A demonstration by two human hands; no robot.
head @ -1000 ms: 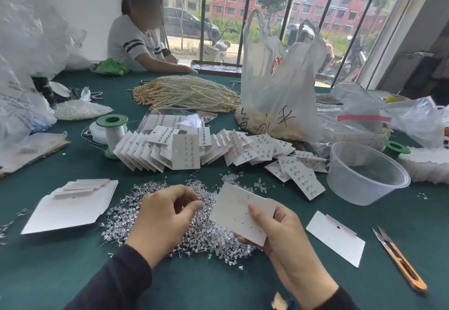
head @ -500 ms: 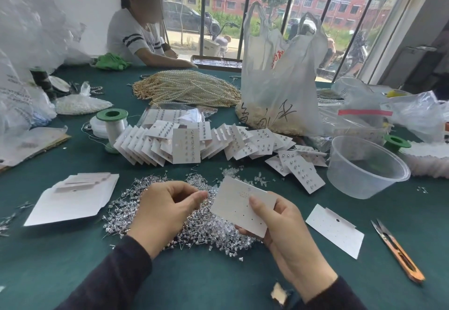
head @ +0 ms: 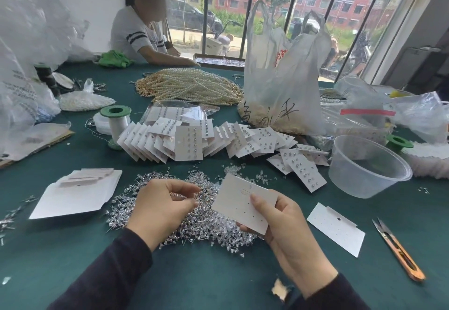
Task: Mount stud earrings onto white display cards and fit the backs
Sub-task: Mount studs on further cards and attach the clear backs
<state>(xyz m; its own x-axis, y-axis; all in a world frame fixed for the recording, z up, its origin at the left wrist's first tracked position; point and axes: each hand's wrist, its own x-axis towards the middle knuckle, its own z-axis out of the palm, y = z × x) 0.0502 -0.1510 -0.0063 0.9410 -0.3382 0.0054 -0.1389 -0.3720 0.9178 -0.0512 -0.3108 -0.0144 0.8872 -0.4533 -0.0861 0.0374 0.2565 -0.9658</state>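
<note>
My right hand grips a blank white display card with punched holes, thumb pressed on its face, tilted above a pile of silver stud earrings and clear backs on the green table. My left hand hovers over the pile just left of the card, thumb and fingers curled together; small studs seem pinched at its fingertips but are hard to make out. Finished cards with studs lie fanned in a row behind the pile.
A blank card and orange thread snips lie to the right. A clear plastic tub stands at right, a stack of blank cards at left. Green spools, pearl strands, plastic bags and a seated person fill the far side.
My left hand has lifted slightly from the pile and brought its fingertips together near the card. The card in my right hand stays about where it was.
</note>
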